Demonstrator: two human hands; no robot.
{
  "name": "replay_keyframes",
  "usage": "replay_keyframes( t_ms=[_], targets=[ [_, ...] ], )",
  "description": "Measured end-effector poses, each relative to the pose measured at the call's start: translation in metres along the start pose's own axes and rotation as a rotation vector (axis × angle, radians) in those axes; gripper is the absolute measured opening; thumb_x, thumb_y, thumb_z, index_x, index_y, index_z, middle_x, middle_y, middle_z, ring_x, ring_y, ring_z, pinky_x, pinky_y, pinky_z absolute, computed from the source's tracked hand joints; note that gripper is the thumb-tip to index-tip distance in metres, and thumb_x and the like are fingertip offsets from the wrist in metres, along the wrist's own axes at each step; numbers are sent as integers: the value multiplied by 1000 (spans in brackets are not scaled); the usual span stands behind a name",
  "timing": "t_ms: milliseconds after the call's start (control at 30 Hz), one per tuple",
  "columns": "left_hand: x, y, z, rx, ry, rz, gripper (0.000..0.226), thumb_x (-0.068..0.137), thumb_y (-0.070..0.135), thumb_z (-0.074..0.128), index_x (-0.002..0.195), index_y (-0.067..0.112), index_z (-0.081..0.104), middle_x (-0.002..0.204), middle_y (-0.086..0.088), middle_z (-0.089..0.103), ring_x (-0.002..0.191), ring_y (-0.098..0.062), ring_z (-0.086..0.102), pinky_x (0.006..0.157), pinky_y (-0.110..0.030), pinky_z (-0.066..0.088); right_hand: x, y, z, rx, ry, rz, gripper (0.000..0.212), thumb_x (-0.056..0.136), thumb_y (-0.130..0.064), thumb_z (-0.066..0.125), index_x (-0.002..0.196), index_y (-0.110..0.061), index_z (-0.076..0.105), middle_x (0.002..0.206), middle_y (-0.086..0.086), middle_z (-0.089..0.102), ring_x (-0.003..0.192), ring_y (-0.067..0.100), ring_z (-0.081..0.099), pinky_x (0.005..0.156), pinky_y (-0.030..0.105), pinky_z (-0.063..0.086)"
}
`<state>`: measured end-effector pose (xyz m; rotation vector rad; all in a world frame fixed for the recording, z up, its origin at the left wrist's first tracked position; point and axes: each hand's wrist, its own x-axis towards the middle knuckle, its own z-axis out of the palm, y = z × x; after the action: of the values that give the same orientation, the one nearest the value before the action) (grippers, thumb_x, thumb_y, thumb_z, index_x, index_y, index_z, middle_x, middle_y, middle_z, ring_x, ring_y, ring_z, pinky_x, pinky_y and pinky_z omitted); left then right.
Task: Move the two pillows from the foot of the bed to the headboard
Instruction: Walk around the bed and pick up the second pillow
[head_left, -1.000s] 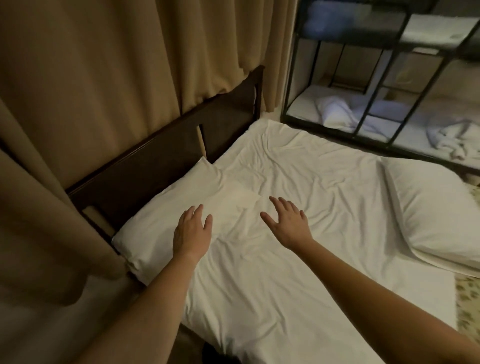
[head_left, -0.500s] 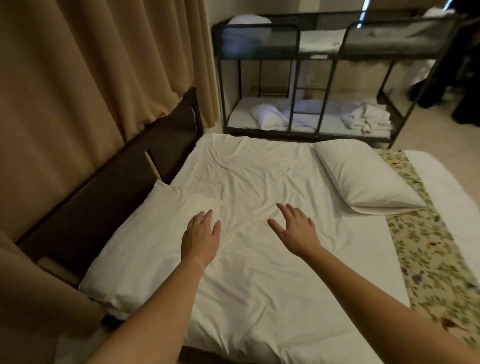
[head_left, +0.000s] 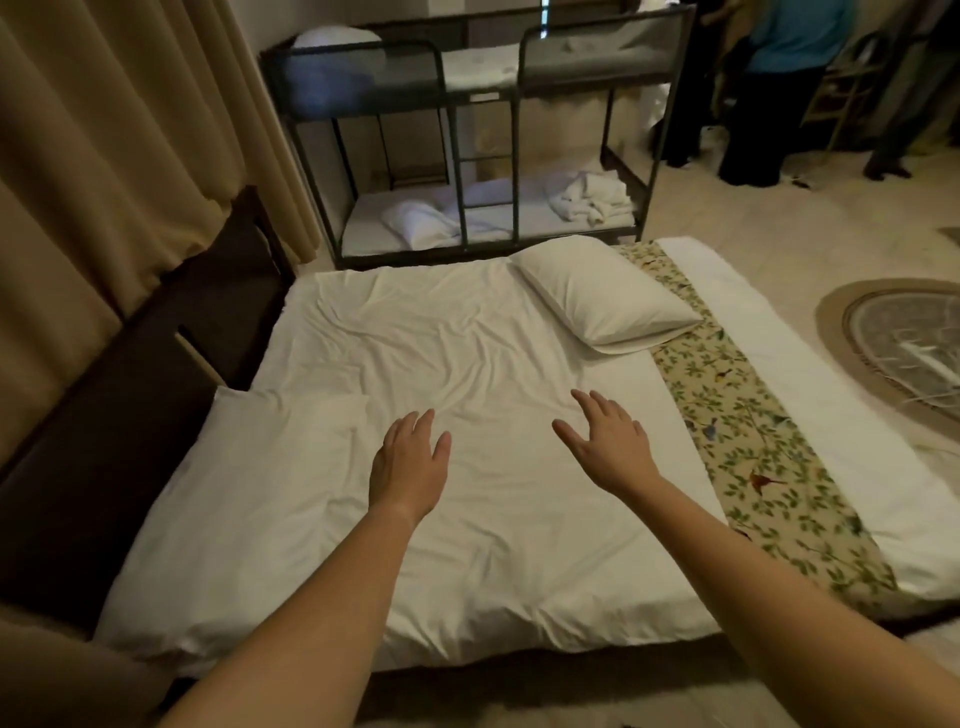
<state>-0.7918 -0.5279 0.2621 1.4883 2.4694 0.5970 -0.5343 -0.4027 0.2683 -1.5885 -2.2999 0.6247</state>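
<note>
Left hand (head_left: 410, 460) has slid off the near pillow (head_left: 244, 499); both it and right hand (head_left: 610, 441) hover spread, empty, far pillow (head_left: 602, 296) untouched.

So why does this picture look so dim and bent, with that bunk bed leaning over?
Head view: the room light is low and warm, so the headboard sinks into shadow while the white sheet stays bright. The wide-angle lens bows the bunk bed frame and stretches both forearms. The left hand and right hand are fairly sharp; the people at the top right are dark and soft.
</note>
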Motion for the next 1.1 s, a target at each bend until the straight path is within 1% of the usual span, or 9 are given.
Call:
replay_keyframes(
  t_ms=[167,367,500,700,833,933,1100],
  targets=[
    [1,55,21,-6,-35,80,59,104,52,32,156,25,36,164,0,33,153,-20,25,122,-41,27,-23,47,-30,18,57,88,73,98,-71,36,161,-35,27,170,-1,26,156,23,22,122,54,20],
    [-4,142,61,-9,-80,170,59,104,52,33,156,25,37,163,-1,35,152,-21,26,121,-41,28,-46,130,-74,20,93,192,76,96,-74,34,162,-35,26,170,-1,25,156,27,21,122,54,20],
    [-16,211,91,-15,-102,215,58,104,51,34,156,25,38,163,-1,35,152,-21,26,120,-43,29,-61,195,-110,19,118,248,79,94,-77,33,161,-36,27,170,-3,26,156,24,23,122,53,24],
    [-35,323,147,-18,-139,307,58,104,51,33,156,25,38,163,-1,35,152,-22,27,120,-44,30,-94,292,-171,32,153,313,78,95,-76,33,161,-35,26,169,-1,28,155,24,25,123,53,23],
    [-48,399,187,-34,-178,376,59,103,53,32,156,26,37,163,-1,36,152,-21,27,121,-44,29,-121,358,-211,54,177,373,77,96,-75,34,161,-36,26,170,-1,24,156,23,21,123,54,20],
    [-56,455,211,-38,-191,450,58,104,52,34,155,24,39,160,-2,39,149,-22,31,119,-43,33,-133,405,-234,66,193,413,77,95,-76,33,162,-37,23,171,-2,21,157,23,18,124,56,18],
    [-58,537,255,-10,-247,559,58,104,53,34,153,21,41,157,-2,43,146,-22,35,116,-43,36,-141,475,-260,97,252,503,77,95,-75,33,161,-37,24,171,-2,23,156,24,19,123,57,20]
  ],
)
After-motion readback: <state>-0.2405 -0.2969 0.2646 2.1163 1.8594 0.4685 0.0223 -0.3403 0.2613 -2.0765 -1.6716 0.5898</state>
